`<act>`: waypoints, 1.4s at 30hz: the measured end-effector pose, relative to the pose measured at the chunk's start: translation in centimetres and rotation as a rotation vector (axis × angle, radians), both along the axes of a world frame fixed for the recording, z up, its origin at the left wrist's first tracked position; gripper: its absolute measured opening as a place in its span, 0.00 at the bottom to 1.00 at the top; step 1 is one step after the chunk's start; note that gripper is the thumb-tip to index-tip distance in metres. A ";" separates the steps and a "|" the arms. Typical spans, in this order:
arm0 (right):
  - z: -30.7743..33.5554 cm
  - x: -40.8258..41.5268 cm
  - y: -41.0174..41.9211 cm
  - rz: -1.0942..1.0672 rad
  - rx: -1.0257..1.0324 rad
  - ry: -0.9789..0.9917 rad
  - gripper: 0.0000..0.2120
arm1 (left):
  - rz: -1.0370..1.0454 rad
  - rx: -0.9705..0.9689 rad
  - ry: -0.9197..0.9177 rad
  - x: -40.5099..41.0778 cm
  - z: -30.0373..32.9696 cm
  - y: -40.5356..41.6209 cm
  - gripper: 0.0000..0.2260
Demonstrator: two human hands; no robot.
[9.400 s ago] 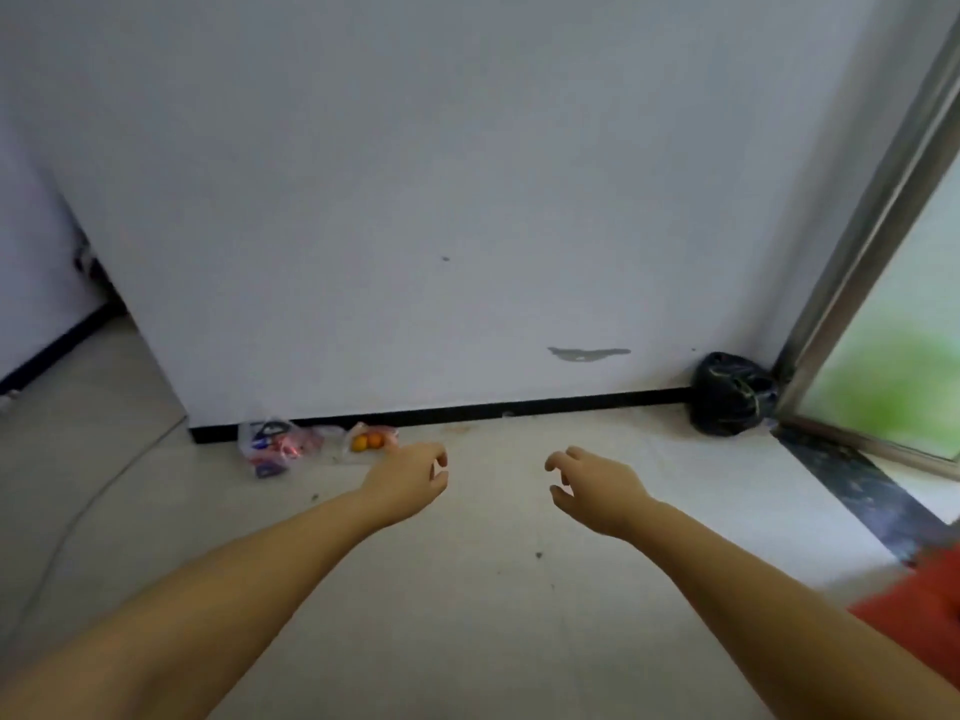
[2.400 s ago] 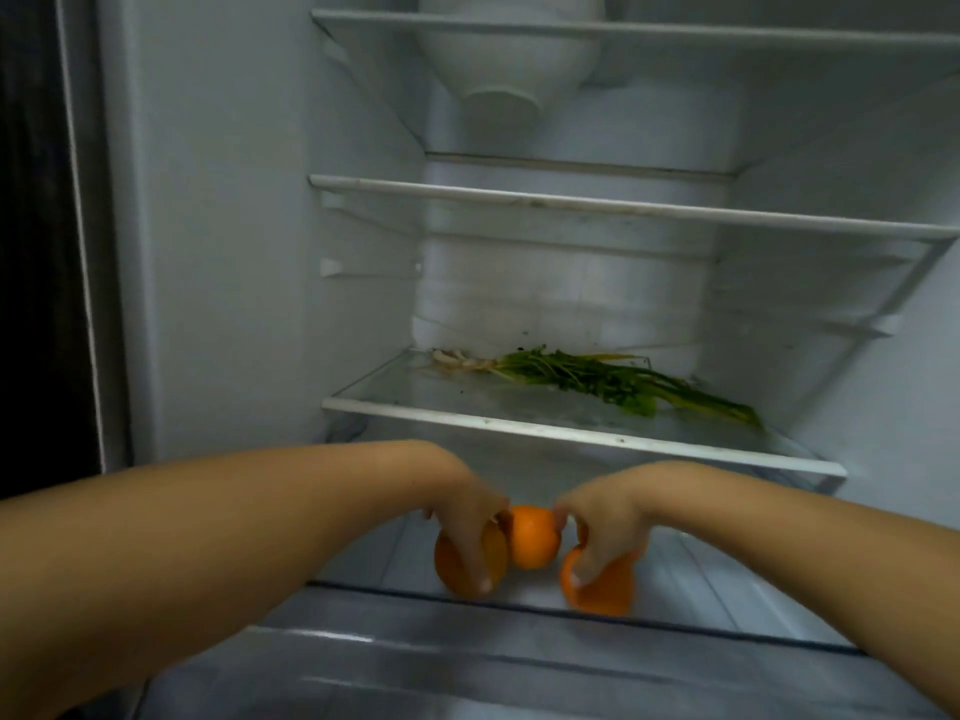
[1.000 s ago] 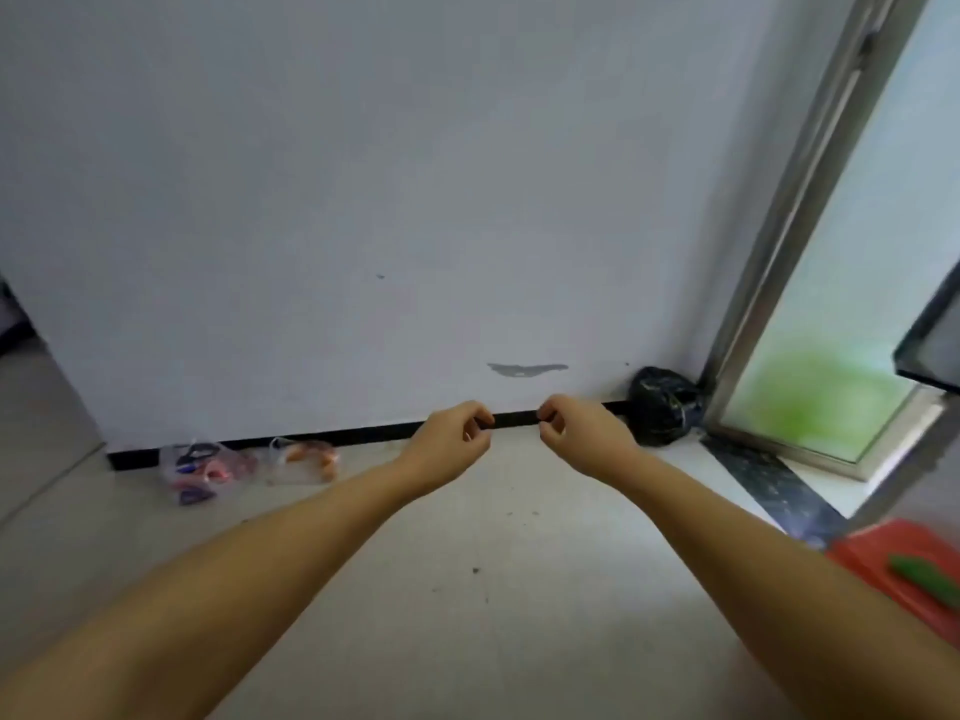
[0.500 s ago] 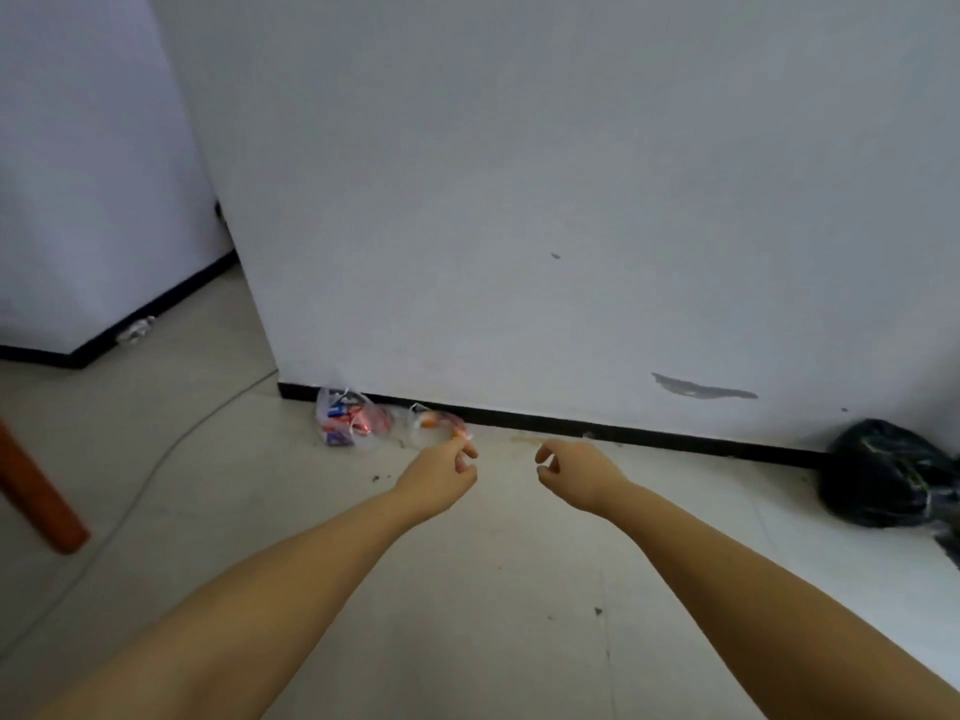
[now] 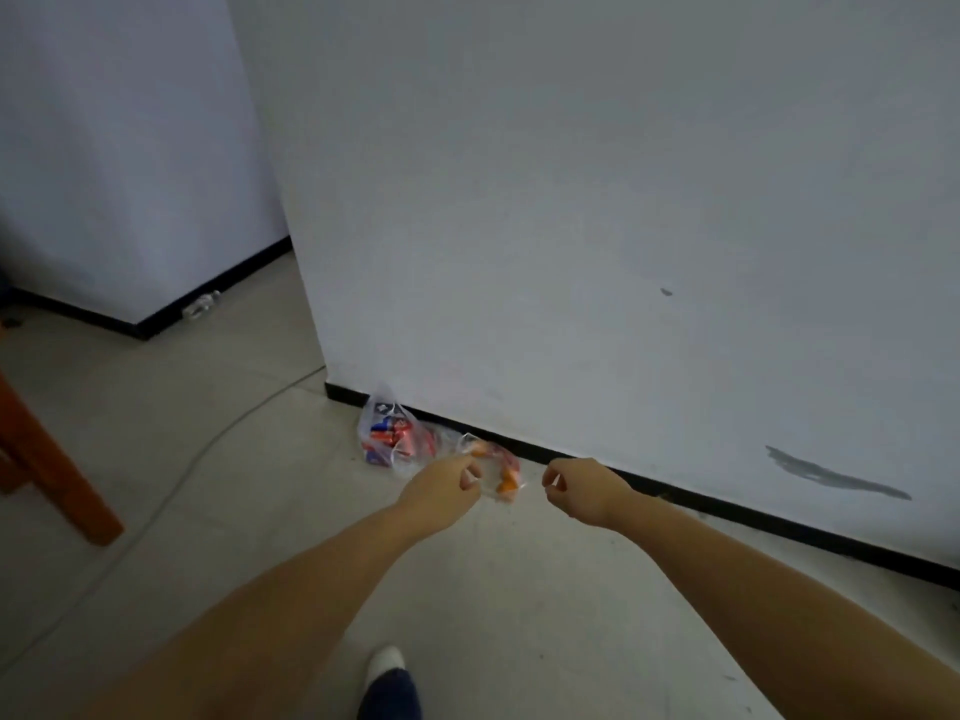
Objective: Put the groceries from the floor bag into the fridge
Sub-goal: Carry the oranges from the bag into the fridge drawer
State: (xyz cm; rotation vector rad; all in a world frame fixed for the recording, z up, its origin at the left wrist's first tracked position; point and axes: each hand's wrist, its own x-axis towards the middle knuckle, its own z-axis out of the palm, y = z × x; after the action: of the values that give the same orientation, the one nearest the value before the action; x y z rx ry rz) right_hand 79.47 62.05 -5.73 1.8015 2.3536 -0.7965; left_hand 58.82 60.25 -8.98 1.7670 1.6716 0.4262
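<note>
Two clear plastic bags lie on the floor against the black skirting of a white wall. The left bag point(image 5: 388, 432) holds red and blue packets. The right bag point(image 5: 503, 471) shows orange items inside. My left hand point(image 5: 445, 486) and my right hand point(image 5: 577, 486) are stretched out in front of me, in line with the right bag but in the air, short of it. Both have curled fingers and hold nothing. The fridge is out of view.
A white wall corner point(image 5: 311, 283) juts out just left of the bags. An orange-brown wooden furniture leg point(image 5: 54, 478) stands at the left edge. A thin cable point(image 5: 208, 449) runs across the pale floor. My foot point(image 5: 387, 667) shows at the bottom.
The oranges went into the fridge earlier. Since then the view has turned back to the wall and swung left and nearer to the bags. Both empty hands stay curled in front of me.
</note>
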 end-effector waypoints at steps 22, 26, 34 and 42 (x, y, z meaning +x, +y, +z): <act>-17.4 -1.1 31.8 -0.475 -0.294 -0.066 0.12 | -0.448 -0.311 0.147 -3.4 -13.9 39.3 0.10; -24.4 0.1 37.6 -0.493 -0.349 -0.037 0.12 | -0.478 -0.339 0.174 -1.1 -20.5 45.1 0.10; -45.5 -1.3 44.3 -0.495 -0.356 0.013 0.16 | -0.626 -0.396 0.282 0.2 -42.2 53.5 0.15; -68.8 -3.3 47.8 -0.370 -0.204 0.063 0.17 | -0.936 -0.289 0.368 3.6 -65.9 58.9 0.14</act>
State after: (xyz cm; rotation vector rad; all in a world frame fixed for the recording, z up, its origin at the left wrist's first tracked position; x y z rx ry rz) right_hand 76.22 109.83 -74.52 2.1746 1.9076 -1.1023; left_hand 62.42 119.13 -74.92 2.2228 0.8647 -0.5555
